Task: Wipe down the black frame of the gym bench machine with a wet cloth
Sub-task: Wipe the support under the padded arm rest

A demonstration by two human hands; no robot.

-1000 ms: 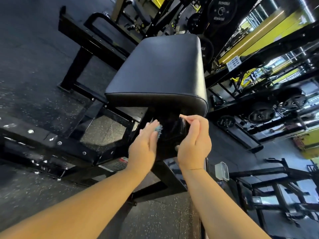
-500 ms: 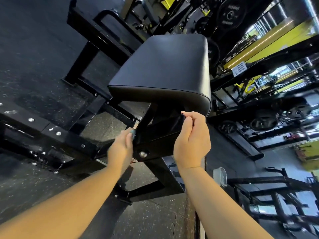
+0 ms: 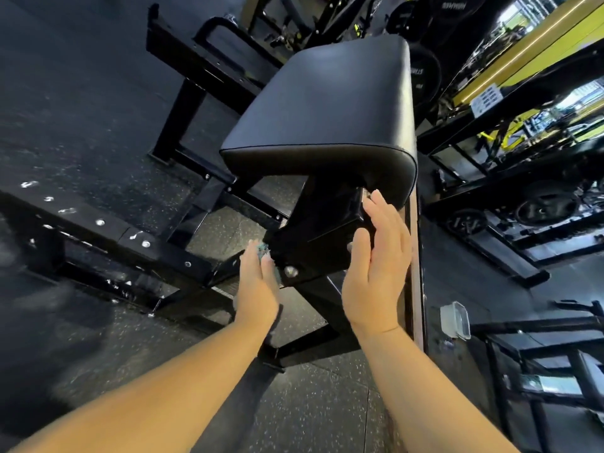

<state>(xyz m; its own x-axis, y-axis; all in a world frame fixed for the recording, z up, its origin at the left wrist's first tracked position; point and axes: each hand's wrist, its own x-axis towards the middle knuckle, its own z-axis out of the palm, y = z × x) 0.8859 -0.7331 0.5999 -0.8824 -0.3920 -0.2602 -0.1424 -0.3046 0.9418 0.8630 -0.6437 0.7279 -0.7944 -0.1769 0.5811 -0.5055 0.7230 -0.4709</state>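
Observation:
The bench machine's black frame bracket (image 3: 323,237) sits under a black padded seat (image 3: 327,103). My left hand (image 3: 258,286) presses a teal cloth (image 3: 262,249) flat against the bracket's left side, near a silver bolt. Only a bit of the cloth shows past my fingers. My right hand (image 3: 376,266) lies against the bracket's right side with its fingers straight and its thumb on the front face. It holds nothing.
A bolted black frame beam (image 3: 130,237) runs across the left over the speckled rubber floor. Racks with weight plates (image 3: 542,207) stand to the right. A clear plastic container (image 3: 454,318) sits low on the right. More machines stand behind the pad.
My left hand slid the cloth from the bracket's front face to its lower left side. My right hand's fingers straightened from their curl over the bracket's upper edge.

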